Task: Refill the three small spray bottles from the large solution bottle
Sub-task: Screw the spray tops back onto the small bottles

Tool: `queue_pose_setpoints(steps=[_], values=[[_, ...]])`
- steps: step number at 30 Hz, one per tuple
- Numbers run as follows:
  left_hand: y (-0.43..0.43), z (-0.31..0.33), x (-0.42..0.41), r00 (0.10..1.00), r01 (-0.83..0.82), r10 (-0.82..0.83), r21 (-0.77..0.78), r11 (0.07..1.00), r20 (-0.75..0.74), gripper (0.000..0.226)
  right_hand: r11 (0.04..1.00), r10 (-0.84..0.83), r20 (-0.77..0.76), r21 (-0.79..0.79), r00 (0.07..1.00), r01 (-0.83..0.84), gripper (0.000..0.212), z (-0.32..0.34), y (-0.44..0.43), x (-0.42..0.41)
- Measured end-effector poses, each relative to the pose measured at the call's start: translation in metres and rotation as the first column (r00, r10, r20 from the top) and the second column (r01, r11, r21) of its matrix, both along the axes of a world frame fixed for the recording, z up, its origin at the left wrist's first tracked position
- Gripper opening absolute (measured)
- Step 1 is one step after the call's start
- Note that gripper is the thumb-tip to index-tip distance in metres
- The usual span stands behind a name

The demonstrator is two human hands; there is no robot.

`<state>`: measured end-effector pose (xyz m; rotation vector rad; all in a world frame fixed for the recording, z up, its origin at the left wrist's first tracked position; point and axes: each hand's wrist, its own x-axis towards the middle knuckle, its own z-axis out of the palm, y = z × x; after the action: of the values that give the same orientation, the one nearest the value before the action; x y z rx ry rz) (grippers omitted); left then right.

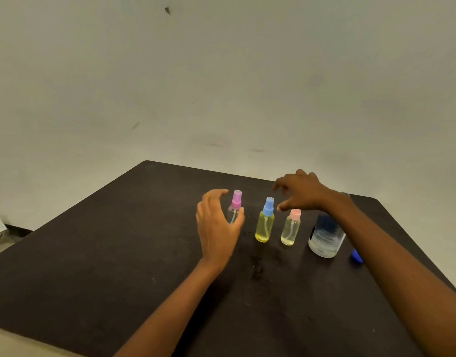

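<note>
Three small spray bottles stand in a row on the dark table [118, 266]. The left one has a magenta cap [236, 200], the middle one [265, 226] is yellow with a blue cap, the right one [290, 229] is pale with a pink cap. My left hand [218, 225] curves around the magenta-capped bottle, fingers spread, thumb in front of its body, not clearly gripping. My right hand [300, 191] hovers above the blue and pink caps with fingers loosely spread, holding nothing. The large solution bottle [324, 237], clear with a dark label, stands to the right, partly hidden by my right forearm.
A small blue object [357, 255], perhaps a cap, lies on the table right of the large bottle, half hidden by my forearm. A plain wall rises just behind the table's far edge. The table's right edge runs close to the large bottle.
</note>
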<state>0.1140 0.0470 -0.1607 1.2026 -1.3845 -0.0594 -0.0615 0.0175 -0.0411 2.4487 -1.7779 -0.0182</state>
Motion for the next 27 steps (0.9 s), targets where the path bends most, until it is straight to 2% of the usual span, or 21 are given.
queue_pose_setpoints(steps=[2, 3, 7, 9, 14, 16, 17, 20, 21, 24, 27], values=[[0.017, 0.007, -0.018, 0.998, 0.038, -0.033, -0.08, 0.996, 0.06, 0.034, 1.0, 0.031, -0.06, 0.004, 0.998, -0.031, 0.05, -0.004, -0.005, 0.008], [0.022, 0.008, -0.027, 0.994, 0.093, -0.091, -0.034, 0.995, 0.062, 0.032, 0.999, 0.05, -0.085, 0.012, 0.995, -0.049, 0.048, -0.006, -0.007, 0.013], [0.026, 0.005, -0.052, 0.968, 0.249, -0.237, 0.271, 0.93, -0.076, 0.049, 0.993, 0.113, -0.153, 0.044, 0.982, -0.108, 0.032, -0.015, -0.013, 0.028], [0.022, 0.005, -0.059, 0.957, 0.29, -0.257, 0.367, 0.884, -0.137, 0.059, 0.993, 0.114, -0.17, 0.036, 0.979, -0.109, 0.025, -0.016, -0.015, 0.028], [0.009, 0.003, -0.068, 0.923, 0.382, -0.289, 0.524, 0.761, -0.254, 0.076, 0.992, 0.126, -0.212, 0.053, 0.969, -0.118, 0.025, -0.019, -0.015, 0.021], [0.006, 0.002, -0.07, 0.908, 0.415, -0.309, 0.519, 0.747, -0.283, 0.073, 0.986, 0.164, -0.144, 0.038, 0.976, -0.16, 0.016, -0.018, -0.012, 0.017], [0.004, 0.001, -0.07, 0.902, 0.427, -0.318, 0.496, 0.756, -0.291, 0.065, 0.983, 0.185, -0.102, 0.02, 0.977, -0.184, 0.015, -0.017, -0.01, 0.014], [0.001, 0.006, -0.064, 0.882, 0.465, -0.369, 0.424, 0.777, -0.291, 0.02, 0.974, 0.225, 0.112, 0.007, 0.968, -0.227, 0.023, -0.011, -0.004, 0.005], [0.0, 0.008, -0.061, 0.87, 0.489, -0.397, 0.406, 0.772, -0.293, 0.016, 0.97, 0.229, 0.206, 0.03, 0.951, -0.24, 0.02, -0.009, -0.002, 0.002], [0.001, 0.014, -0.056, 0.841, 0.541, -0.461, 0.404, 0.738, -0.284, 0.024, 0.954, 0.222, 0.408, 0.095, 0.885, -0.283, 0.017, -0.008, 0.006, -0.002], [0.001, 0.012, -0.054, 0.853, 0.521, -0.448, 0.409, 0.749, -0.268, 0.031, 0.962, 0.203, 0.479, 0.066, 0.854, -0.265, 0.017, -0.016, 0.011, 0.001]])
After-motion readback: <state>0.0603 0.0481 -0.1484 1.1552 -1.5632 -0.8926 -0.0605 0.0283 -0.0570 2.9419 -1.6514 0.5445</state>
